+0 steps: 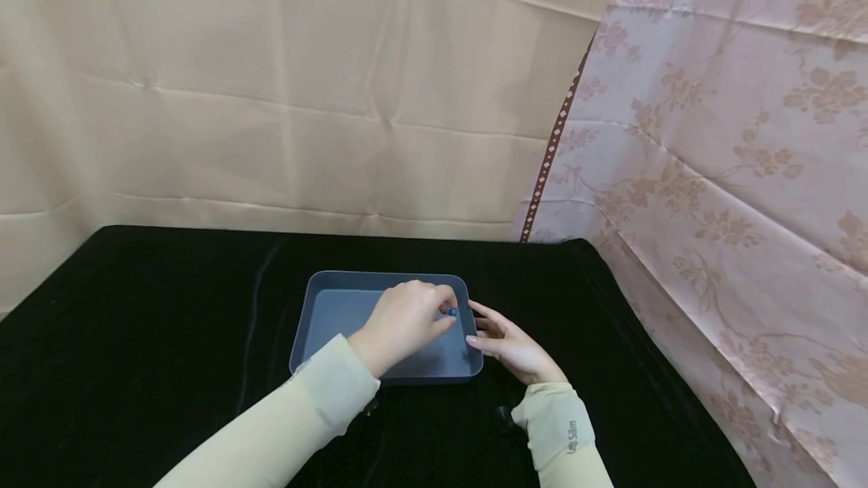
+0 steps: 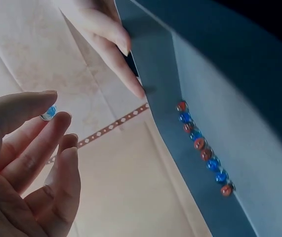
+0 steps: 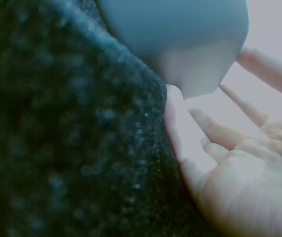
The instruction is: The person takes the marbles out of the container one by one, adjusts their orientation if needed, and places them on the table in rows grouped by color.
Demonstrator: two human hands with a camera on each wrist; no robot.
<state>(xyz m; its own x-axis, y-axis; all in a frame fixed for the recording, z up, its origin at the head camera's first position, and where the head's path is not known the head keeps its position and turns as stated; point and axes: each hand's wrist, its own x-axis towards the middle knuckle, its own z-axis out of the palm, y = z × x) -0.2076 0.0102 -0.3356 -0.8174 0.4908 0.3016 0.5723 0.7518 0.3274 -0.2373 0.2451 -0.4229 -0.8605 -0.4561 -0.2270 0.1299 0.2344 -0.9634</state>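
The left hand [image 1: 407, 315] pinches one blue marble [image 1: 451, 312] between thumb and finger, above the tray [image 1: 339, 322]; the right hand [image 1: 511, 349], fingers extended, touches the tray's outer side. Any lowering should be slow, the tray kept steady, lest the row roll. Count: one marble held; nine marbles [image 2: 200, 143] lined along the tray's inner wall, five red, four blue; one tray, on a desk [image 1: 169, 337].
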